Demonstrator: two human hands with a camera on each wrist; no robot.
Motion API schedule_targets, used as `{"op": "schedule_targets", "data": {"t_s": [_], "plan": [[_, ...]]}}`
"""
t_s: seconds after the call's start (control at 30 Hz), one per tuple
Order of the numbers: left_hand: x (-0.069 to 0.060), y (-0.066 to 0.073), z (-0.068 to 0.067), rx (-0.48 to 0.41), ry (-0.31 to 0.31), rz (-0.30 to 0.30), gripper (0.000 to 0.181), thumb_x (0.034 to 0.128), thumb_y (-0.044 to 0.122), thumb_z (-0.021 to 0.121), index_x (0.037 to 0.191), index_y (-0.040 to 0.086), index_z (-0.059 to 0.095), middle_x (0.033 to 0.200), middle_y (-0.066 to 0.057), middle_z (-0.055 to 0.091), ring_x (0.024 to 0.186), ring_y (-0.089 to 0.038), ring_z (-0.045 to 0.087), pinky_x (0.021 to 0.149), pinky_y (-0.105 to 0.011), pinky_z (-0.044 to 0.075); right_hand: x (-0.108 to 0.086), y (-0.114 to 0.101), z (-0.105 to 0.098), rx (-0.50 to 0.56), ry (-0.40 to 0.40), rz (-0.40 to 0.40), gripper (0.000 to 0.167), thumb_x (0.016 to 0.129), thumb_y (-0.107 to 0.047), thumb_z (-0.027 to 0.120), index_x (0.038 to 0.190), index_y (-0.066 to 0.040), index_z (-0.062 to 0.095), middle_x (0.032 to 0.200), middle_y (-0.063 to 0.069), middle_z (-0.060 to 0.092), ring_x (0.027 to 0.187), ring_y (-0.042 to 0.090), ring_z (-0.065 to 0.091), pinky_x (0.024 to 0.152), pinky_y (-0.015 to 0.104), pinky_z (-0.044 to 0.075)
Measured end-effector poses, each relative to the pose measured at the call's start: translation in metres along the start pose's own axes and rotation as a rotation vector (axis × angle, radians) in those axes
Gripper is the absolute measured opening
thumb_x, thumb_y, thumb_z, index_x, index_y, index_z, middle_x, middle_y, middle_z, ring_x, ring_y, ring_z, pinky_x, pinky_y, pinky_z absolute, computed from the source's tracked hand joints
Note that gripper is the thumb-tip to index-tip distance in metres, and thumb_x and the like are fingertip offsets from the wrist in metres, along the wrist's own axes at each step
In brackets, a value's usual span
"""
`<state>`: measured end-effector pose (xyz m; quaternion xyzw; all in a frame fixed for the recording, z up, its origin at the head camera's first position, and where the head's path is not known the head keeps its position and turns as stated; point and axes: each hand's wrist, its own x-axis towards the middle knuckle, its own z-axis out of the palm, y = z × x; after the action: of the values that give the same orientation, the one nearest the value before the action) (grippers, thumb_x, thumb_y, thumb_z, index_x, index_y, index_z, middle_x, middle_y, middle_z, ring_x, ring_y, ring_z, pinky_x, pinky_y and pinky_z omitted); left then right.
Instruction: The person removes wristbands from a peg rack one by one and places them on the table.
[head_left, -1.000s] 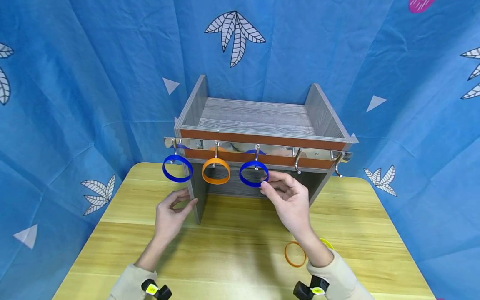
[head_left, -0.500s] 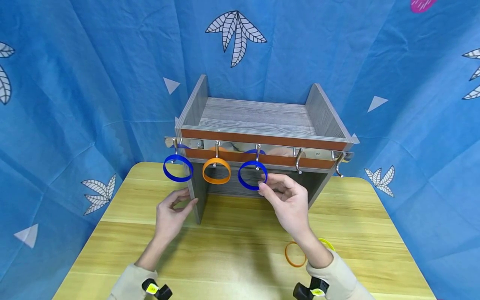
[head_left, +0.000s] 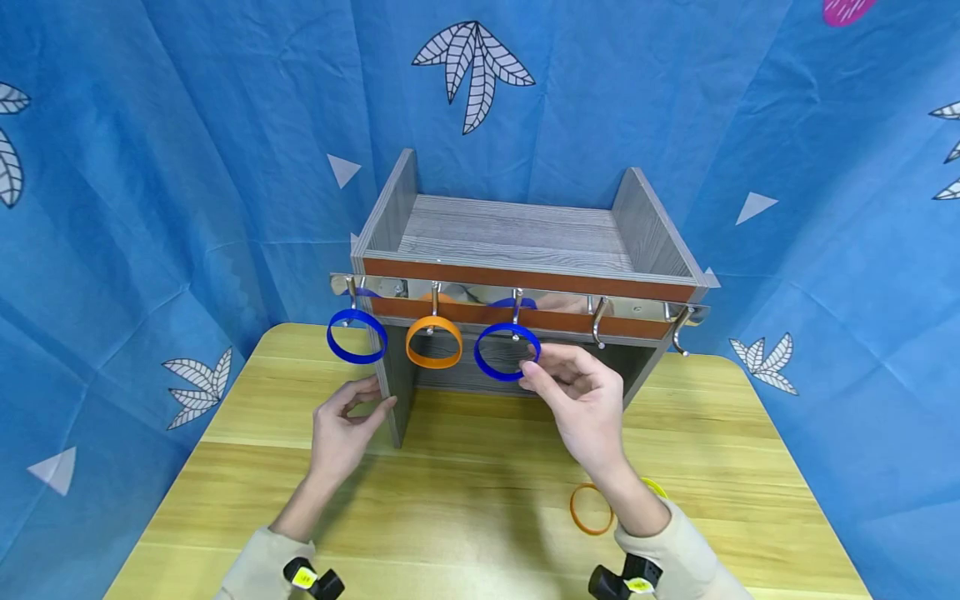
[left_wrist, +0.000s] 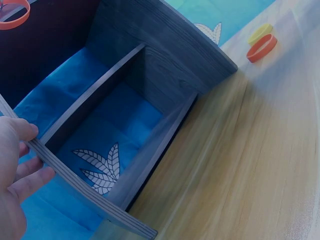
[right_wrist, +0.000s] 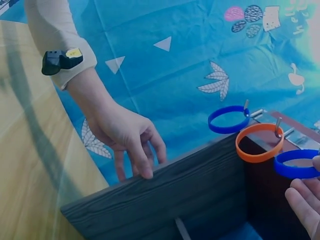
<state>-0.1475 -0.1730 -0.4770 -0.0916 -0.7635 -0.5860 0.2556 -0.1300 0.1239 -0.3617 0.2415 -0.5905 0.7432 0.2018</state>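
Observation:
My right hand [head_left: 588, 408] pinches the right edge of a blue wristband [head_left: 498, 375] between thumb and fingers. This band is at the third hook [head_left: 517, 305] of a metal hook rail [head_left: 626, 308]; the hook tip shows inside the ring, but whether the band bears on it I cannot tell. Left of it, an orange wristband [head_left: 433, 363] and another blue wristband [head_left: 356, 359] hang from the first two hooks. With its thumb and fingers on either side, my left hand [head_left: 341, 429] holds the front edge of the grey shelf unit's left side panel [left_wrist: 95, 187].
Two hooks on the right, including the end hook [head_left: 677, 332], carry no band. On the wooden table [head_left: 450, 517] lie a loose orange wristband [left_wrist: 262, 48] and a yellow wristband [left_wrist: 260, 33], partly behind my right forearm in the head view. A blue patterned cloth [head_left: 225, 167] hangs behind.
The right hand and its blue wristband first dipped slightly, then shifted a little right. The left hand keeps its hold on the panel, and the other bands have not moved.

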Motion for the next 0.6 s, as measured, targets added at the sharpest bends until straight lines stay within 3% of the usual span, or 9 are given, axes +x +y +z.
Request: {"op": "schedule_targets", "data": {"t_s": [0.6], "plan": [[-0.001,0.000,0.000,0.007,0.001,0.011,0.032,0.0844,-0.010,0.081,0.114,-0.001,0.076,0.106,-0.024,0.078,0.092,0.009,0.069,0.069,-0.015,0.065,0.003,-0.018,-0.001,0.070,-0.026,-0.018,0.032,0.090,0.022,0.066,0.108,-0.001,0.076,0.097,0.005,0.082,0.083,0.013,0.080,0.074,0.032,0.070]]}}
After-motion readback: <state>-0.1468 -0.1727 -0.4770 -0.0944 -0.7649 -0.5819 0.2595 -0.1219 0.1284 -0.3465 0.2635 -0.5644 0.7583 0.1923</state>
